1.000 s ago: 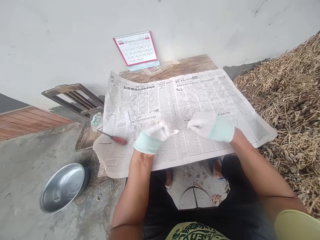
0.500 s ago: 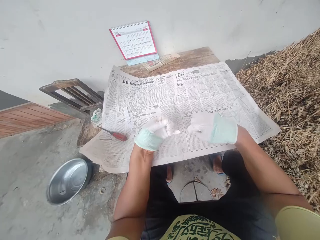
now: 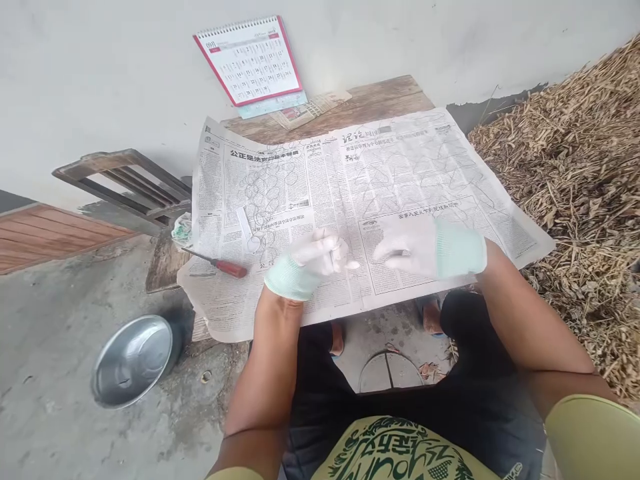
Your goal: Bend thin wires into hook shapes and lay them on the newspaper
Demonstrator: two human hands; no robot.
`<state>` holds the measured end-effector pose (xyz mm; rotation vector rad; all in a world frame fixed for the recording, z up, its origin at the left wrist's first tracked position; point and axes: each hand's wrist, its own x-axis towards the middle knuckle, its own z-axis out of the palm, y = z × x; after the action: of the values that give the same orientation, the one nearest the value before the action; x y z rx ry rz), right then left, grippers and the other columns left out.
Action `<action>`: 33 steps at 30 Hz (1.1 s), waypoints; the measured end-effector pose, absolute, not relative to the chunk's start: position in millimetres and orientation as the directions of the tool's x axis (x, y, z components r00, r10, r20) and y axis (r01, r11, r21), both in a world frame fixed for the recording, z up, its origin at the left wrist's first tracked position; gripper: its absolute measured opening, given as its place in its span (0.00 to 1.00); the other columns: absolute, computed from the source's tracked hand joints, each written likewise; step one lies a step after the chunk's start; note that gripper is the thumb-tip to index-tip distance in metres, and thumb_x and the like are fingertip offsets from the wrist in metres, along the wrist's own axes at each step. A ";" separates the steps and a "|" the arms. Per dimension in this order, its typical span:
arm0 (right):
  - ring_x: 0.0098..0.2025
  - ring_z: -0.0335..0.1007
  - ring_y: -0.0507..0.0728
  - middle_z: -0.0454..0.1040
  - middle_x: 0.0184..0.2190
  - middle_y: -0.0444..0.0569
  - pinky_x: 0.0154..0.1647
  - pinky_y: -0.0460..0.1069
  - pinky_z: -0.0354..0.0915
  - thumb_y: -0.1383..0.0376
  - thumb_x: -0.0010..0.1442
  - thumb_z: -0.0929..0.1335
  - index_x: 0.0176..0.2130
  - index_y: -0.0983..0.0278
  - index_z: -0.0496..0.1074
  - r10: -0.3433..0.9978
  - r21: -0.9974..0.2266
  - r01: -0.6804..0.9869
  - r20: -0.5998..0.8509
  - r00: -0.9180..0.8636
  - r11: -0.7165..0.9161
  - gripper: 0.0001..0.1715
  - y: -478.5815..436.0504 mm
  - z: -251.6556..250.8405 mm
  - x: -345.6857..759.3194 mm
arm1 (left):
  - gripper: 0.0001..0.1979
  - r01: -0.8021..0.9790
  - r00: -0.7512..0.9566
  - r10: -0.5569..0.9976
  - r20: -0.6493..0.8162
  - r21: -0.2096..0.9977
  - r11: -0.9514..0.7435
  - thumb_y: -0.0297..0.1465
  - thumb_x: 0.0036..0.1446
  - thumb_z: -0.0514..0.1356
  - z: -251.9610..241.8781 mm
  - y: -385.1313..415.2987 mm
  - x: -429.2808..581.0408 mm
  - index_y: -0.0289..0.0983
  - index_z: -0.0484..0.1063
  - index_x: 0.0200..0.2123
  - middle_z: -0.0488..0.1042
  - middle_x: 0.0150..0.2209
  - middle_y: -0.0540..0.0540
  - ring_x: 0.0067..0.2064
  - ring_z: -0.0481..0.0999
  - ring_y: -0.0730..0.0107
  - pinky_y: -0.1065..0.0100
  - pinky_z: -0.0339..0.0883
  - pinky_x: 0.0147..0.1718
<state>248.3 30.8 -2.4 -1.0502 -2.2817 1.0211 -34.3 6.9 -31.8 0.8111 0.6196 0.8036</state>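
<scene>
My left hand (image 3: 320, 257), in a white glove with a mint-green cuff, is curled above the newspaper (image 3: 330, 300), its fingers pressed together. My right hand (image 3: 410, 250), gloved alike, faces it a short way to the right, fingertips bent towards the thumb with a small gap behind them. Anything pinched in either hand is too thin to make out. Thin dark loops (image 3: 265, 193) lie in a cluster on the newspaper's left half. More thin, angular outlines (image 3: 380, 177) spread over its right half. A red-handled screwdriver (image 3: 230, 268) and a narrow white strip (image 3: 245, 227) lie left of my hands.
The newspaper covers a wooden table (image 3: 390, 100); a desk calendar (image 3: 253, 63) stands behind it. To the left are a wooden chair (image 3: 120, 167), a crumpled white-green bundle (image 3: 183, 230) and a metal basin (image 3: 135, 360) on the floor. Dry stalks (image 3: 575, 167) heap up at right.
The view has shifted slightly. My right hand has moved a little to the right, away from my left, and the gap behind its fingertips shows wider. My left hand keeps its curled shape.
</scene>
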 end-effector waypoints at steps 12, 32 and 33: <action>0.43 0.81 0.57 0.84 0.39 0.45 0.50 0.56 0.75 0.58 0.61 0.74 0.54 0.58 0.80 0.835 -0.931 0.176 0.188 -0.518 0.319 0.22 39.7 -1.8 232.3 | 0.15 -0.567 0.296 0.953 -0.069 0.790 0.233 0.34 0.56 0.71 -8.8 0.4 -23.3 0.36 0.72 0.23 0.72 0.25 0.51 0.28 0.72 0.73 0.52 0.74 0.54; 0.37 0.77 0.54 0.81 0.33 0.43 0.44 0.52 0.69 0.64 0.65 0.66 0.32 0.61 0.77 0.843 -0.923 0.263 0.107 -0.527 0.282 0.12 29.5 8.9 209.5 | 0.12 -0.641 0.301 0.944 -0.133 0.705 0.304 0.30 0.58 0.70 -5.4 -4.9 -20.4 0.36 0.72 0.26 0.74 0.28 0.51 0.30 0.76 0.73 0.52 0.75 0.55; 0.37 0.77 0.54 0.81 0.32 0.43 0.44 0.52 0.70 0.64 0.65 0.65 0.33 0.61 0.76 0.844 -0.930 0.247 0.108 -0.525 0.272 0.12 29.5 8.5 208.6 | 0.11 -0.637 0.320 0.938 -0.137 0.701 0.320 0.30 0.59 0.70 -5.3 -5.4 -20.3 0.36 0.73 0.27 0.75 0.29 0.51 0.31 0.77 0.72 0.51 0.75 0.55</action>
<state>208.6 29.5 8.5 -0.9811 -1.9321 1.2508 -20.3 -5.4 -5.3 0.5957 0.5955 1.1187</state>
